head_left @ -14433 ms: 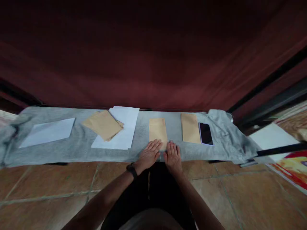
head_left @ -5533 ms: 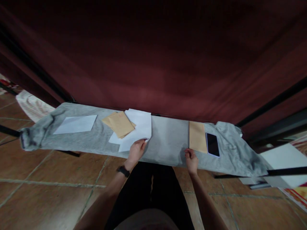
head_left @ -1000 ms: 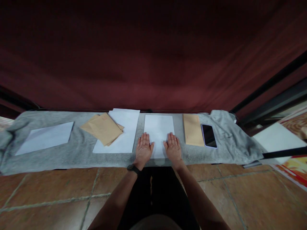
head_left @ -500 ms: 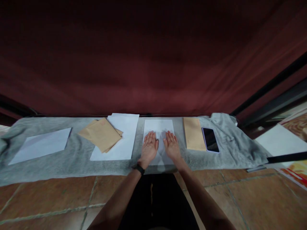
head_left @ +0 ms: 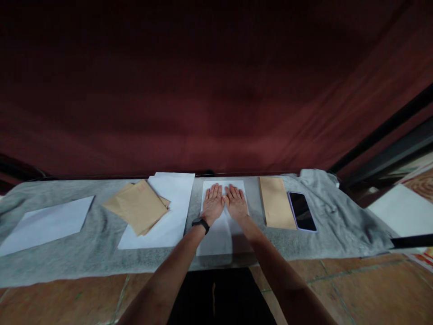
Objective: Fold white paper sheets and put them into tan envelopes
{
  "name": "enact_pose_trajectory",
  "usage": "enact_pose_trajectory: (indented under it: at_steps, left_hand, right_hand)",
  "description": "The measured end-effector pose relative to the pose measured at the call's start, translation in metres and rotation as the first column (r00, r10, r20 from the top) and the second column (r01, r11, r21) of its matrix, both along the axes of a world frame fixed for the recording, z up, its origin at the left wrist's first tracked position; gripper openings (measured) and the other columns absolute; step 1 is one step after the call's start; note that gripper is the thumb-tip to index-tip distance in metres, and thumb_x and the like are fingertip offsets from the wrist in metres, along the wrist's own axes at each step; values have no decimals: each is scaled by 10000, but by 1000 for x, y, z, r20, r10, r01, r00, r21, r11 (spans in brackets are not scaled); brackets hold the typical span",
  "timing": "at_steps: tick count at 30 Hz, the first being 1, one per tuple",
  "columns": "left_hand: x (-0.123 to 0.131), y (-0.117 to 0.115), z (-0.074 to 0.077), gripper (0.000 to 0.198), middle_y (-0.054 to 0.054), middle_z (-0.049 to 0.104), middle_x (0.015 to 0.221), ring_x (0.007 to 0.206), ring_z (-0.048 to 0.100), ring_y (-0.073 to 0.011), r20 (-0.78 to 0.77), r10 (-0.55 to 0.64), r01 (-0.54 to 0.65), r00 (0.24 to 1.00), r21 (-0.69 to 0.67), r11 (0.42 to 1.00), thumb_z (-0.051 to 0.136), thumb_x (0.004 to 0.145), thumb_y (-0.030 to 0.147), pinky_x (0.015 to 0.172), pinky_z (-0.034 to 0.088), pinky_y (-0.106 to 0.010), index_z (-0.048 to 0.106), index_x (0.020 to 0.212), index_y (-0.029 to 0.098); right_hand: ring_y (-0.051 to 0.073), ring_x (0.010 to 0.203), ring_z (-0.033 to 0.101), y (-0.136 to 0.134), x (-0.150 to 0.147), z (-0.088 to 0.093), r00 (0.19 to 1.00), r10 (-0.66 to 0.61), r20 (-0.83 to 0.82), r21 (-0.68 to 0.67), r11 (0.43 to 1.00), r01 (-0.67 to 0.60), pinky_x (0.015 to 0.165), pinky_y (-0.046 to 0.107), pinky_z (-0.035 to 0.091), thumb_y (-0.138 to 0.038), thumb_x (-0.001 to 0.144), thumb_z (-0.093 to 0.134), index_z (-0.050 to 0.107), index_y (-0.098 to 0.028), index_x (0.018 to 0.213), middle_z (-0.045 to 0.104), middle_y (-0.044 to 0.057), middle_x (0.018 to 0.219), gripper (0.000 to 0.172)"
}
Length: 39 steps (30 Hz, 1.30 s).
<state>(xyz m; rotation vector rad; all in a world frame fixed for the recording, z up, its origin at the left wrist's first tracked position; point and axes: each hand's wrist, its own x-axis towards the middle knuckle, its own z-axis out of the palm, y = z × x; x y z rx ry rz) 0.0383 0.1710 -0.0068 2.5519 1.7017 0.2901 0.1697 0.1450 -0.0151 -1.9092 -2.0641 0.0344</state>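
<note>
A white sheet of paper lies in front of me on the grey cloth. My left hand rests flat on its upper part, fingers stretched out, with a dark watch on the wrist. Beside it my right hand also lies flat on the paper, fingers a little spread. The thumbs are close together, nearly touching. To the right is a brown envelope. On the left, several brown envelopes lie fanned over a stack of white paper.
A phone with a purple edge lies right of the single envelope. A folded white sheet is at the far left. The grey cloth covers the narrow table, with a dark red curtain behind and a tiled floor in front.
Both hands have moved towards the far edge of the sheet and closer to each other, still flat. My view has tilted slightly, so the table appears lower.
</note>
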Motion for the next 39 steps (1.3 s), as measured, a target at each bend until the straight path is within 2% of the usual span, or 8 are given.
enact_pose_trajectory:
  at_steps: [5,9,14,20,26,30,33,39]
  left_hand:
    - [-7,9,-5,613,-157,320,1645,1555,227,-260,16,59,-59,998,4,998,276,1036,350,1265,209,-478,313,1584,78]
    - [-15,14,-6,619,-151,337,1638,1549,248,-254,32,99,-100,995,24,995,270,1042,391,1260,218,-471,318,1587,101]
    - [-28,17,-6,632,-179,343,1628,1546,255,-263,22,147,-147,989,32,989,262,1044,390,1263,219,-449,339,1566,41]
    - [-33,16,-8,622,-175,364,1617,1537,280,-269,32,175,-177,984,55,983,277,1036,373,1255,240,-469,343,1570,60]
    - [-31,15,-6,623,-176,359,1620,1538,276,-271,29,176,-177,984,59,982,276,1035,373,1255,242,-474,344,1569,60]
    - [-32,15,-7,624,-169,360,1622,1541,271,-267,36,180,-182,983,62,981,268,1038,382,1255,241,-475,339,1574,71]
    - [-32,15,-8,632,-169,351,1626,1544,262,-263,31,183,-185,983,56,981,261,1041,390,1260,228,-467,328,1576,61]
    - [-33,15,-11,624,-159,340,1633,1544,262,-257,27,182,-184,983,74,980,267,1042,384,1261,225,-467,320,1582,77]
  right_hand:
    - [285,1487,384,6,6,-3,999,-48,-3,11,999,48,1212,509,265,-371,1078,347,425,-169,1546,399,148,1607,516]
    - [295,1487,380,10,17,-4,996,-88,-17,21,996,88,1201,517,275,-387,1074,353,405,-135,1553,411,179,1594,544]
    - [305,1479,389,11,27,-6,990,-142,-24,46,989,143,1203,515,267,-403,1069,329,401,-82,1548,412,199,1587,581]
    - [314,1467,401,8,33,-8,980,-195,-30,53,979,196,1201,512,263,-400,1067,297,405,-48,1540,428,208,1574,600]
    - [338,1461,405,17,26,0,972,-226,-68,41,972,229,1199,557,242,-395,1071,276,453,-52,1513,448,214,1560,586]
    - [292,1493,372,24,6,6,990,-110,-85,-13,994,110,1226,494,250,-371,1073,301,435,-91,1534,398,172,1603,555]
    - [257,1497,372,24,-11,2,997,-21,-70,-31,999,19,1241,456,245,-380,1076,321,471,-159,1521,401,114,1611,519]
    - [288,1496,371,20,-16,-9,999,-34,-28,-2,999,34,1239,499,234,-395,1073,348,426,-158,1547,378,132,1618,536]
